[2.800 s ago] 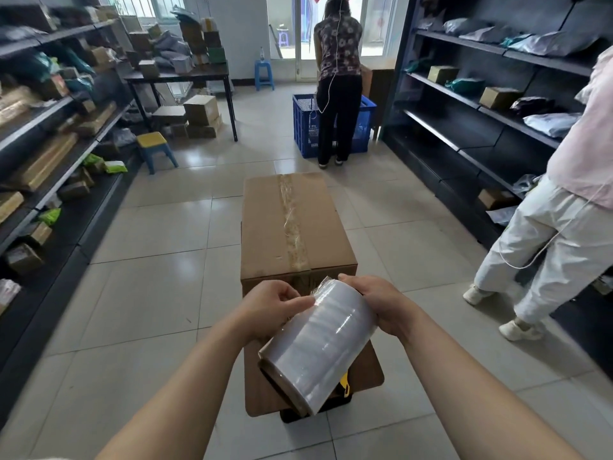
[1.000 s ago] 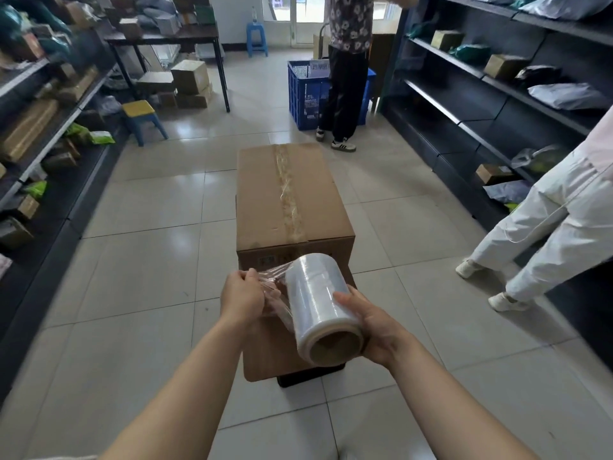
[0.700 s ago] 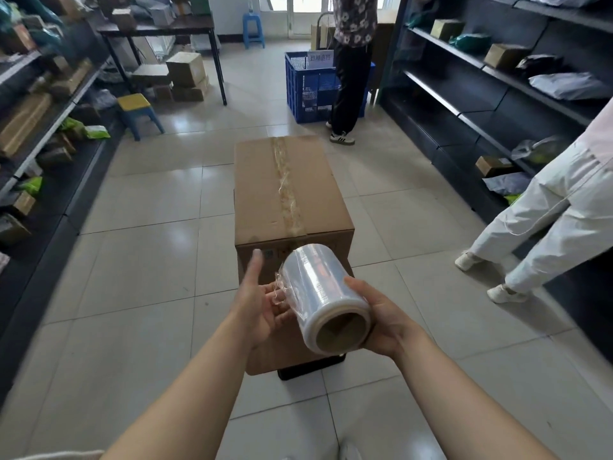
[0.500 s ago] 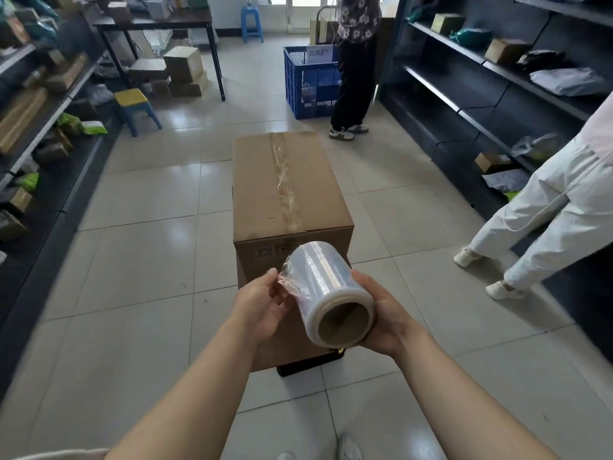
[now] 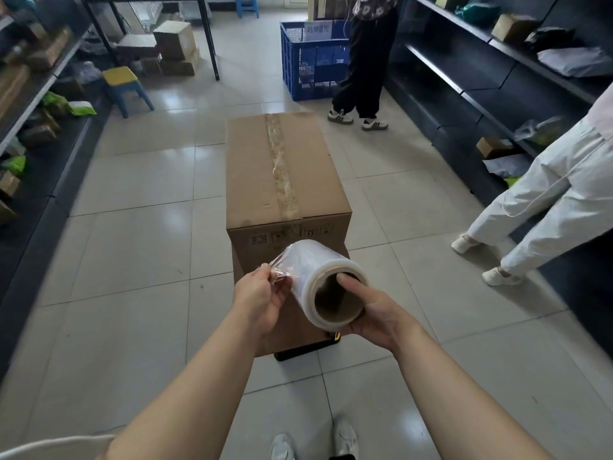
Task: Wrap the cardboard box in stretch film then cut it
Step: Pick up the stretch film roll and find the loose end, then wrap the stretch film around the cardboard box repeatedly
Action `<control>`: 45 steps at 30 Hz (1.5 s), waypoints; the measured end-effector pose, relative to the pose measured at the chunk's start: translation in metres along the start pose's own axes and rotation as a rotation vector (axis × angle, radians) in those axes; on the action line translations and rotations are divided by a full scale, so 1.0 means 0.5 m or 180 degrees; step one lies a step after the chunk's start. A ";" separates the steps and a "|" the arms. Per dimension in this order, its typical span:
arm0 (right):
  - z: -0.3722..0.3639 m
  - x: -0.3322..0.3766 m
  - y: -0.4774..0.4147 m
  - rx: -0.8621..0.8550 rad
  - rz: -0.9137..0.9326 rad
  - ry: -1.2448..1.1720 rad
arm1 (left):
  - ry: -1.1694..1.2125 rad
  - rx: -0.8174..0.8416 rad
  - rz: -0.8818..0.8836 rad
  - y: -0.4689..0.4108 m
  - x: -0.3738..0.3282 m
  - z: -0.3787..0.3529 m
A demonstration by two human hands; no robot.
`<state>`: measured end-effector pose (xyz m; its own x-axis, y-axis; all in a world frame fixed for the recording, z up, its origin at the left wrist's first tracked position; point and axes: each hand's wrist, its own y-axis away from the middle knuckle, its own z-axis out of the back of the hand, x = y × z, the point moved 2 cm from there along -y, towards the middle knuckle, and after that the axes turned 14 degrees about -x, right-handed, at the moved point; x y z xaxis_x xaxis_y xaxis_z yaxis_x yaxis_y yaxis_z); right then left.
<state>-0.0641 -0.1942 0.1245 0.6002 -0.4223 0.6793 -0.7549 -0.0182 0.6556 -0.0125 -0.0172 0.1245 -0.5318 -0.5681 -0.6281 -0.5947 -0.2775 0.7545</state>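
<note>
While the tall cardboard box (image 5: 248,167) stands on end on the tiled floor (image 5: 132,254) straight ahead of us, resting on a low black base (image 5: 298,351), we hold both bare forearms out in front of its near face. A strip of wrinkled clear tape (image 5: 280,167) runs down the middle of its top, and small printed marks sit along the upper edge of the near side; no film lies on the box yet. Our right hand (image 5: 371,313) cups the roll of stretch film (image 5: 311,263) from the side and below, fingers curled round it and the thumb hooked into the open brown cardboard core that faces us. Our left hand (image 5: 260,298), just beside the roll, pinches the loose film end (image 5: 282,265) between thumb and fingertips, a short crumpled flap lifted off the roll's left side.
</note>
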 end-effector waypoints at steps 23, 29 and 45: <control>-0.016 0.028 -0.002 -0.0294 0.2311 0.2714 | -0.0100 -0.0666 0.0272 -0.004 0.007 -0.007; 0.000 0.026 -0.024 -0.0718 0.2427 0.2910 | 0.0188 -0.0486 0.0543 -0.026 0.028 -0.013; 0.105 -0.047 -0.225 -0.1180 0.2163 0.1644 | 0.0925 -0.0745 0.0790 -0.248 0.078 -0.023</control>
<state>-0.0073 -0.2297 0.0177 0.1707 0.2213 0.9602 -0.9082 0.4133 0.0661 0.0476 -0.0139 0.0089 -0.4297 -0.8244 -0.3683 -0.3003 -0.2542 0.9193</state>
